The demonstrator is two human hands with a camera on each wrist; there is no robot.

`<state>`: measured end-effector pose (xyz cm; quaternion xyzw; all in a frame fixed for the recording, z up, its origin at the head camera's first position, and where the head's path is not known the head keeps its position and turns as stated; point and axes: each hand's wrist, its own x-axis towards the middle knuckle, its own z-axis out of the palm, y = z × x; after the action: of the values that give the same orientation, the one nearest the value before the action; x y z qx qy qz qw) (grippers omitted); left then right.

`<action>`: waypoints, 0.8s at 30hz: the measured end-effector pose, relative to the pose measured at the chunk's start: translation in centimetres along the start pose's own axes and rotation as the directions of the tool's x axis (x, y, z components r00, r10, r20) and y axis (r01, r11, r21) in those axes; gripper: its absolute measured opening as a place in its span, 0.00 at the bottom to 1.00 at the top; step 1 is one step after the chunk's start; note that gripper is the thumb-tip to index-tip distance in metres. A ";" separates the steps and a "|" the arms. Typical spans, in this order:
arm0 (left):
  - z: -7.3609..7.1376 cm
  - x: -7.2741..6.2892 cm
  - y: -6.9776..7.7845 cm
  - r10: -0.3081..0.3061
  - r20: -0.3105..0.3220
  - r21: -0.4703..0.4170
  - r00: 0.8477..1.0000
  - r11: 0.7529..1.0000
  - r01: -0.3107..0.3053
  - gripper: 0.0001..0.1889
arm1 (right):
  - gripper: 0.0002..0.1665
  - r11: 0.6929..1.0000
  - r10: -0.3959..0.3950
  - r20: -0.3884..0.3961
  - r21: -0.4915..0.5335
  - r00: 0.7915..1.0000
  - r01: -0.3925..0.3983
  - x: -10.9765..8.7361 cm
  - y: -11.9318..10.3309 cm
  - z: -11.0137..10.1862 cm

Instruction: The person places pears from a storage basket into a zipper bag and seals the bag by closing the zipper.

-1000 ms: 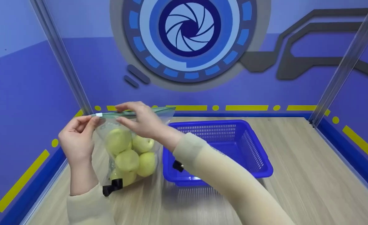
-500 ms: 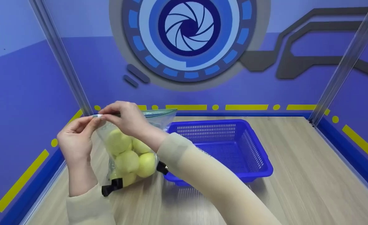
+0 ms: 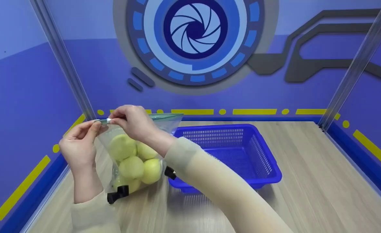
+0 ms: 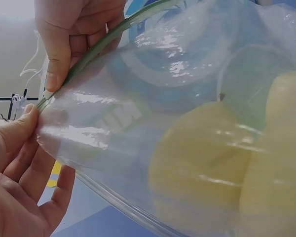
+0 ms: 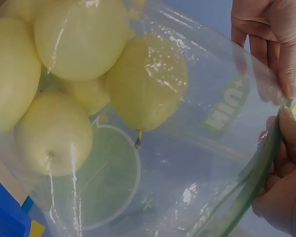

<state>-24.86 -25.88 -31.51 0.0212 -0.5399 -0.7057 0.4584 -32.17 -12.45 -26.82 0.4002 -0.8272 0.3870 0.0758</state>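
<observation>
A clear slider zip bag (image 3: 104,131) with a green zip edge stands upright at the left, full of several yellow-green pears (image 3: 131,167). Stems show on some pears (image 5: 147,81) in the right wrist view. My left hand (image 3: 78,145) pinches the bag's upper left corner between thumb and fingers. Close beside it, my right hand (image 3: 135,123) pinches the small white slider (image 3: 108,121) on the zip. Right of the hands, the zip edge (image 3: 169,116) runs on to the far corner. My right hand and wrist hide the middle of the bag's top.
A blue plastic basket (image 3: 268,161) with slotted walls stands right of the bag, partly behind my right forearm. Both are on a wood-grain table (image 3: 310,181). Blue panels (image 3: 242,94) and clear corner posts (image 3: 355,68) enclose it at the back and sides.
My right hand has come left along the bag's top to the white slider, then shifted slightly right together with the slider. My left hand keeps its pinch on the corner.
</observation>
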 end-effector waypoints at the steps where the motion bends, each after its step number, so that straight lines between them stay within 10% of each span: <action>1: 0.0 0.0 -0.1 0.003 -0.007 -0.001 1.000 1.000 -0.003 0.09 | 0.11 1.000 0.000 -0.004 -0.007 1.000 0.000 0.0 0.2 -0.1; 24: 0.2 -0.3 -0.9 0.039 -0.100 0.037 0.994 0.999 -0.035 0.08 | 0.11 0.996 0.083 -0.032 0.017 0.996 -0.082 -0.7 3.8 -1.4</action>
<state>-25.36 -25.54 -32.23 0.0549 -0.5286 -0.6855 0.4977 -34.67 -9.57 -28.35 0.3600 -0.8387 0.4026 0.0701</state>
